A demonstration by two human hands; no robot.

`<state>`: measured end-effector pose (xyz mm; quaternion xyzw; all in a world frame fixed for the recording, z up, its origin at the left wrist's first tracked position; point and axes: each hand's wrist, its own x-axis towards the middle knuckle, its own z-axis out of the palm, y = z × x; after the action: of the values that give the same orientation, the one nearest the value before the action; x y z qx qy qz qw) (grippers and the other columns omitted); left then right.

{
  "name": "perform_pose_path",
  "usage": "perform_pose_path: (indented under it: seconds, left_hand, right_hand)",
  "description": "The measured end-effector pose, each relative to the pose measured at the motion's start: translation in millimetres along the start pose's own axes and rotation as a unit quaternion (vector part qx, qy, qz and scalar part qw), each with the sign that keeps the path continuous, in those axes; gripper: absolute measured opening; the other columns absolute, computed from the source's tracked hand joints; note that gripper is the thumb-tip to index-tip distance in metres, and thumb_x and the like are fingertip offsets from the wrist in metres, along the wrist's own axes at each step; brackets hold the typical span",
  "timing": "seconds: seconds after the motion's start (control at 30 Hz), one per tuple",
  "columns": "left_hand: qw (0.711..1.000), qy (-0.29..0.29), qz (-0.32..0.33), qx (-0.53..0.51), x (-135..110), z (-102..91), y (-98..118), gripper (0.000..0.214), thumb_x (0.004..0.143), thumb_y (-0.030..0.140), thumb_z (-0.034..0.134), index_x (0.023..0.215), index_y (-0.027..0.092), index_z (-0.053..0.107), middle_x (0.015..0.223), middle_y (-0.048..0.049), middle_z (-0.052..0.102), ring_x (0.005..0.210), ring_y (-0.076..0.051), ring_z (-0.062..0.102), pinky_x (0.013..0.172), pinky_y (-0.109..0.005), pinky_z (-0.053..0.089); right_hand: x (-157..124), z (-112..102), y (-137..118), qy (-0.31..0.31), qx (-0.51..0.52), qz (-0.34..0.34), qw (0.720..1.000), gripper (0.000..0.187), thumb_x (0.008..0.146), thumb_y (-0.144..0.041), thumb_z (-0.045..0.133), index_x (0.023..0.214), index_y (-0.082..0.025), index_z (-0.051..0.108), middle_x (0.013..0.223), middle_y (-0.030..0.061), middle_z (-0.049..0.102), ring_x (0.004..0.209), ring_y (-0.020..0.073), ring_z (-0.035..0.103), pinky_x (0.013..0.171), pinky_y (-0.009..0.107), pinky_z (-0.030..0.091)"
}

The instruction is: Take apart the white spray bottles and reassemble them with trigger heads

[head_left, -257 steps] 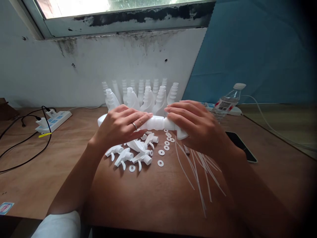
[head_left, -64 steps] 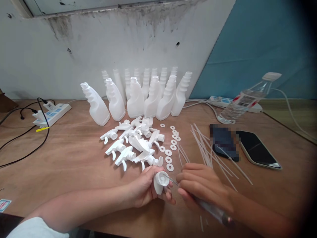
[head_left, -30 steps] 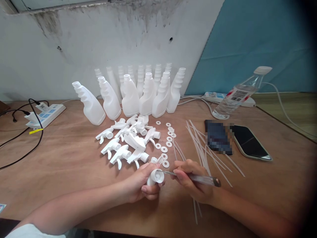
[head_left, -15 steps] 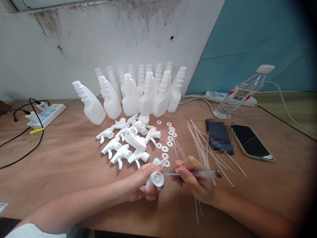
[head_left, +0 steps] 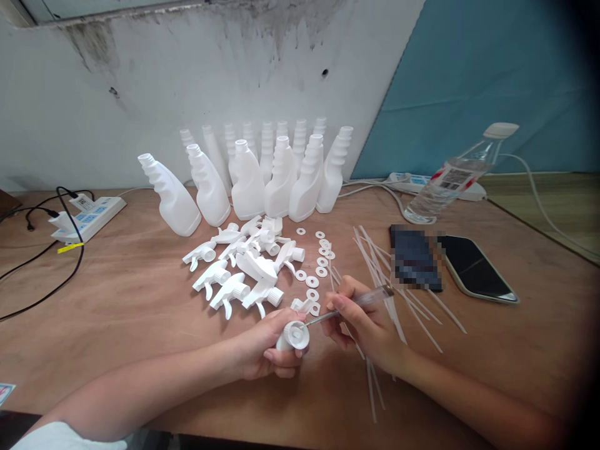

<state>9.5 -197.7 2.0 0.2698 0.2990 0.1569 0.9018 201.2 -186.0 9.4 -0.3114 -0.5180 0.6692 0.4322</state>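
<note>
My left hand (head_left: pixel 269 347) is closed round a white trigger spray head (head_left: pixel 291 337), whose round collar opening faces me. In my right hand (head_left: pixel 363 322) is a thin screwdriver (head_left: pixel 375 297) with a clear handle, pinched near the shaft. Its tip touches the rim of the collar; I cannot tell whether it goes inside. Just beyond my hands lie flat white ring washers (head_left: pixel 312 282) in a loose line. A pile of white trigger spray heads (head_left: pixel 229 292) lies to their left. Thin clear dip tubes (head_left: pixel 377 275) are spread beside and under my right hand.
White spray bottles (head_left: pixel 248 187) without heads stand in rows against the wall. A dark pixelated item (head_left: pixel 415 259) and a phone (head_left: pixel 480 269) lie at right, with a water bottle (head_left: pixel 445 187) behind. A power strip (head_left: pixel 94 219) with black cables sits at left.
My right hand has raised the screwdriver's handle end, so the shaft now slants down to the collar. The left hand and spray head have shifted only slightly.
</note>
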Motion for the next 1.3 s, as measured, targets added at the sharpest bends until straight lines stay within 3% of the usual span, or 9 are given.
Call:
perform_pose_path:
  seconds: [0.13,0.37,0.53,0.73,0.93,1.1,1.2,1.3]
  left_hand:
    - [1.000,0.005,0.000,0.008,-0.5,2.1,-0.2,0.039,0.082,0.052,0.055,0.066,0.017,0.048,0.031,0.0095,0.026,0.029,-0.004,0.011,0.037,-0.020,0.014]
    - [1.000,-0.011,0.007,0.000,-1.1,0.7,-0.8,0.037,0.085,0.048,0.053,0.066,0.018,0.044,0.031,0.0091,0.028,0.029,-0.004,0.010,0.037,-0.019,0.015]
    - [1.000,-0.015,0.020,-0.003,-1.0,-1.2,-2.9,0.030,0.089,0.047,0.050,0.084,0.017,0.054,0.034,0.0101,0.029,0.030,-0.004,0.010,0.037,-0.018,0.017]
    - [1.000,0.005,0.014,-0.021,-0.3,-0.9,-1.5,0.031,0.088,0.046,0.051,0.084,0.015,0.055,0.039,0.0085,0.038,0.029,-0.003,0.013,0.036,-0.018,0.016]
    - [0.999,-0.015,0.022,-0.031,0.7,-3.4,-2.1,0.035,0.090,0.045,0.049,0.080,0.013,0.057,0.041,0.0079,0.039,0.029,-0.003,0.013,0.036,-0.019,0.015]
    - [0.999,-0.020,0.034,-0.038,-0.3,-1.7,-2.2,0.033,0.092,0.041,0.044,0.093,0.013,0.060,0.048,0.0051,0.048,0.031,-0.004,0.013,0.036,-0.019,0.015]
    - [0.999,-0.016,0.034,-0.026,-0.8,-0.3,-1.9,0.032,0.093,0.041,0.044,0.083,0.015,0.059,0.038,0.0075,0.037,0.031,-0.005,0.011,0.037,-0.019,0.016]
    - [0.999,-0.017,0.029,-0.018,-0.3,-0.5,-2.3,0.037,0.091,0.043,0.045,0.067,0.016,0.054,0.032,0.0088,0.025,0.030,-0.005,0.010,0.037,-0.020,0.016]
  right_hand:
    - [5.2,1.9,-1.6,0.029,0.036,0.074,0.996,0.039,0.089,-0.049,0.055,0.073,-0.020,0.034,0.053,-0.0022,0.059,0.031,0.0055,0.041,0.030,0.012,0.020]
    - [9.4,3.1,-2.6,0.038,0.065,0.135,0.988,0.042,0.084,-0.052,0.059,0.074,-0.020,0.034,0.050,-0.0034,0.058,0.029,0.0055,0.040,0.028,0.011,0.018]
    - [7.9,3.9,-2.4,0.020,0.054,0.161,0.985,0.044,0.082,-0.055,0.060,0.074,-0.020,0.035,0.049,-0.0021,0.059,0.028,0.0060,0.041,0.028,0.011,0.018]
    - [9.4,1.7,-0.1,0.022,0.062,0.147,0.987,0.042,0.083,-0.054,0.060,0.075,-0.020,0.037,0.049,-0.0005,0.061,0.027,0.0066,0.042,0.027,0.012,0.018]
    - [8.6,0.4,2.2,0.029,0.078,0.124,0.989,0.039,0.085,-0.052,0.058,0.075,-0.019,0.039,0.051,-0.0009,0.062,0.027,0.0053,0.041,0.028,0.011,0.019]
    - [7.6,3.2,3.0,-0.023,0.088,0.131,0.987,0.040,0.086,-0.051,0.060,0.075,-0.019,0.039,0.054,0.0021,0.064,0.028,0.0063,0.044,0.028,0.011,0.018]
    - [10.6,3.5,-0.6,-0.014,0.137,0.169,0.976,0.039,0.085,-0.052,0.060,0.076,-0.018,0.042,0.052,0.0010,0.063,0.027,0.0048,0.040,0.029,0.011,0.019]
    - [19.1,-4.5,-7.0,0.051,0.186,0.195,0.962,0.038,0.081,-0.050,0.066,0.078,-0.017,0.047,0.049,-0.0026,0.059,0.026,0.0021,0.033,0.029,0.011,0.018]
